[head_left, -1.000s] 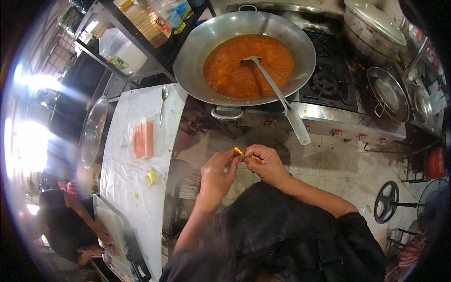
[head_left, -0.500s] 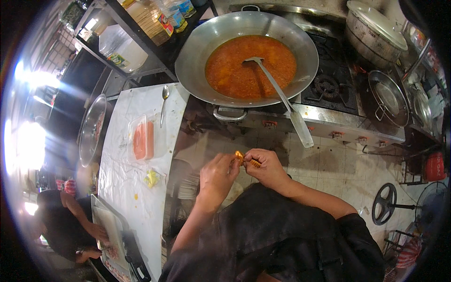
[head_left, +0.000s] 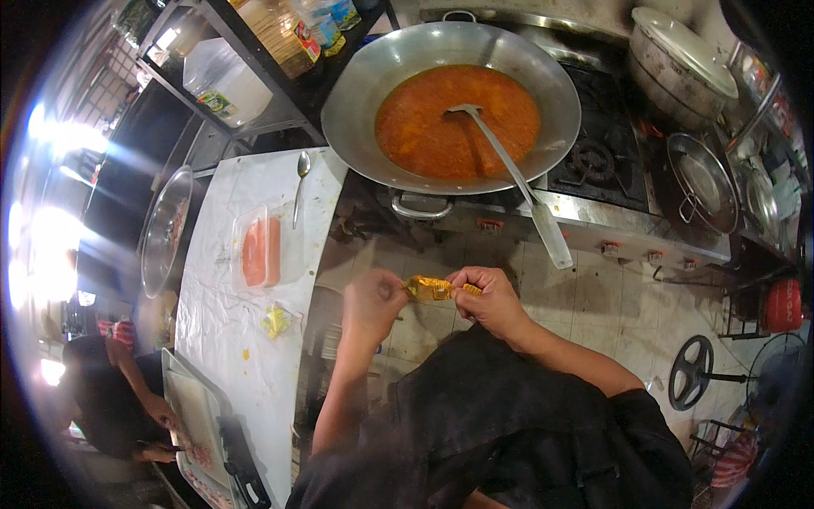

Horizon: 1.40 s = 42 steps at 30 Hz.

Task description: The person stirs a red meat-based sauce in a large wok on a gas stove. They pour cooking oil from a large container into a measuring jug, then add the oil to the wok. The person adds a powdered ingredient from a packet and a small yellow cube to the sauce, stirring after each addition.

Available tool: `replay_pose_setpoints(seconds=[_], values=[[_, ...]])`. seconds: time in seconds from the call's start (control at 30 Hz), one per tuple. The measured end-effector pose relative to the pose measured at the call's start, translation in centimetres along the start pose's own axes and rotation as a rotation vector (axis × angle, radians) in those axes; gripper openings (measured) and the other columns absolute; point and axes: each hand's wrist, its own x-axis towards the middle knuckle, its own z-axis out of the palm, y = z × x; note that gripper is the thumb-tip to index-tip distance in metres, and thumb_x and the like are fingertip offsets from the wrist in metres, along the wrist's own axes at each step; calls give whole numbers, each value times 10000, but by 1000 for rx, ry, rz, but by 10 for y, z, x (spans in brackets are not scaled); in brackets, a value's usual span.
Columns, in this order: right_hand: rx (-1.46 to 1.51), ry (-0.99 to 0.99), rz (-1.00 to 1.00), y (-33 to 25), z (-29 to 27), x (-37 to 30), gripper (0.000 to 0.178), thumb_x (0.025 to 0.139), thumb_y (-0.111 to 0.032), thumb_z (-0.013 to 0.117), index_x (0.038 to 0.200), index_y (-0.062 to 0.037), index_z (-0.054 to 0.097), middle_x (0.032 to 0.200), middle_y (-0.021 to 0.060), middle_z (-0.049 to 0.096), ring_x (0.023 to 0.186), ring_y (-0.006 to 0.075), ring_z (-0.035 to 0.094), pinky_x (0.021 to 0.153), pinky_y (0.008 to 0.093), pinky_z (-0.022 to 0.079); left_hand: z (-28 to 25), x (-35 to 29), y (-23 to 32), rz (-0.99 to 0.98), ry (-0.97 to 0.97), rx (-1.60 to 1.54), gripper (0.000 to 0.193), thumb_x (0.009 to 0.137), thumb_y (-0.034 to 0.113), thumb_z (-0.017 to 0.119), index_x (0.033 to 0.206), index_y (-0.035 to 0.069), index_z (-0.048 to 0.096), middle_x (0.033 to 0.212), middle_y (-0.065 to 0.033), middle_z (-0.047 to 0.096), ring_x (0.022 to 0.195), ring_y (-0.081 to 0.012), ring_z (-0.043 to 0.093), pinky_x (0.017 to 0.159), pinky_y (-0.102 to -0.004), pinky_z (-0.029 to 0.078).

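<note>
A small shiny yellow-orange foil packet (head_left: pixel 431 288) stretches between my two hands, in front of the stove. The fingers of my left hand (head_left: pixel 370 304) are closed in a pinch at its greenish end, slightly blurred. My right hand (head_left: pixel 494 304) grips the other end between thumb and fingers, and a bit of yellow wrapper shows inside the grip. What the packet contains cannot be seen. Beyond my hands stands a large metal wok (head_left: pixel 352 114) with red-orange sauce (head_left: pixel 424 119). A long-handled metal spatula (head_left: pixel 509 170) leans in it, its handle over the near rim.
On the white-covered table (head_left: pixel 212 280) at left lie a spoon (head_left: pixel 299 188), a clear tub with a pink-orange block (head_left: pixel 261 250) and a crumpled yellow wrapper (head_left: pixel 275 321). A co-worker's hands (head_left: pixel 161 424) work at a cutting board (head_left: pixel 193 407). A pan (head_left: pixel 702 182) sits right.
My hands have drawn apart, the left one moving left, and the packet now shows stretched out between them. The view has shifted slightly.
</note>
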Motion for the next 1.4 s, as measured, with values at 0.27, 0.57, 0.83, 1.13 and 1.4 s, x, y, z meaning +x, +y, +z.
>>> replay_pose_setpoints(seconds=[0.27,0.57,0.83,1.13,1.4], values=[[-109,-132,18,-6,-1,1,42,833,-15,562,800,-37,573,948,33,605,543,44,504,429,190,376,-2,5,2,563,-89,-24,253,774,-36,564,1006,2,656,895,-152,659,870,-271,647,782,-361,506],[-41,-101,100,-3,-5,5,27,853,-30,566,838,-52,563,910,19,599,531,52,501,426,197,366,-3,7,-7,-149,-436,-536,84,810,21,621,884,-15,637,838,-76,648,731,-154,607,673,-287,478],[226,-93,48,-1,-2,5,40,877,-89,570,856,-55,566,662,-19,537,536,46,491,462,202,380,23,2,-10,252,174,8,121,766,13,652,885,-6,653,843,-83,580,773,-201,583,662,-306,455],[171,-26,36,2,-4,5,46,890,-91,559,861,-56,564,672,-6,545,543,59,512,470,212,392,25,-17,5,462,164,121,291,701,80,729,982,22,674,852,-108,587,815,-291,569,768,-381,434],[588,104,335,19,-16,4,119,916,-164,515,851,-74,556,690,16,539,545,108,524,460,246,383,44,-24,10,702,123,103,205,671,55,744,836,57,623,864,-102,636,782,-285,594,702,-376,433]])
